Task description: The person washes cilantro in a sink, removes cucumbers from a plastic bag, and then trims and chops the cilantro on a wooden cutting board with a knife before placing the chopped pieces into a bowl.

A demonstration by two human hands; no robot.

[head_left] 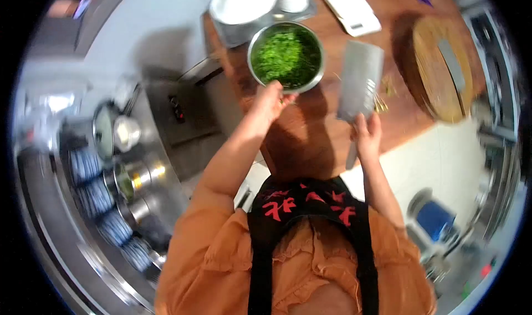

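Note:
My left hand (271, 101) is closed on the near rim of a round metal bowl (318, 77). Chopped green herbs or leafy greens (282, 55) fill much of the bowl. In my right hand (367, 135) is a cleaver (360, 76); my fingers wrap around it where blade and handle meet. Its broad grey blade points away from me over the wooden table (305, 143), and the handle end sticks out below my hand. Small yellowish scraps (381, 104) lie beside the blade.
At the right stands a thick wooden chopping board (429, 60) with a second knife (451, 65) on it. A white kitchen scale (352, 11) and white plates (244, 4) are at the far side. Stacked blue-and-white dishes (94, 196) line the left counter. A blue bin-like object (436, 219) is lower right.

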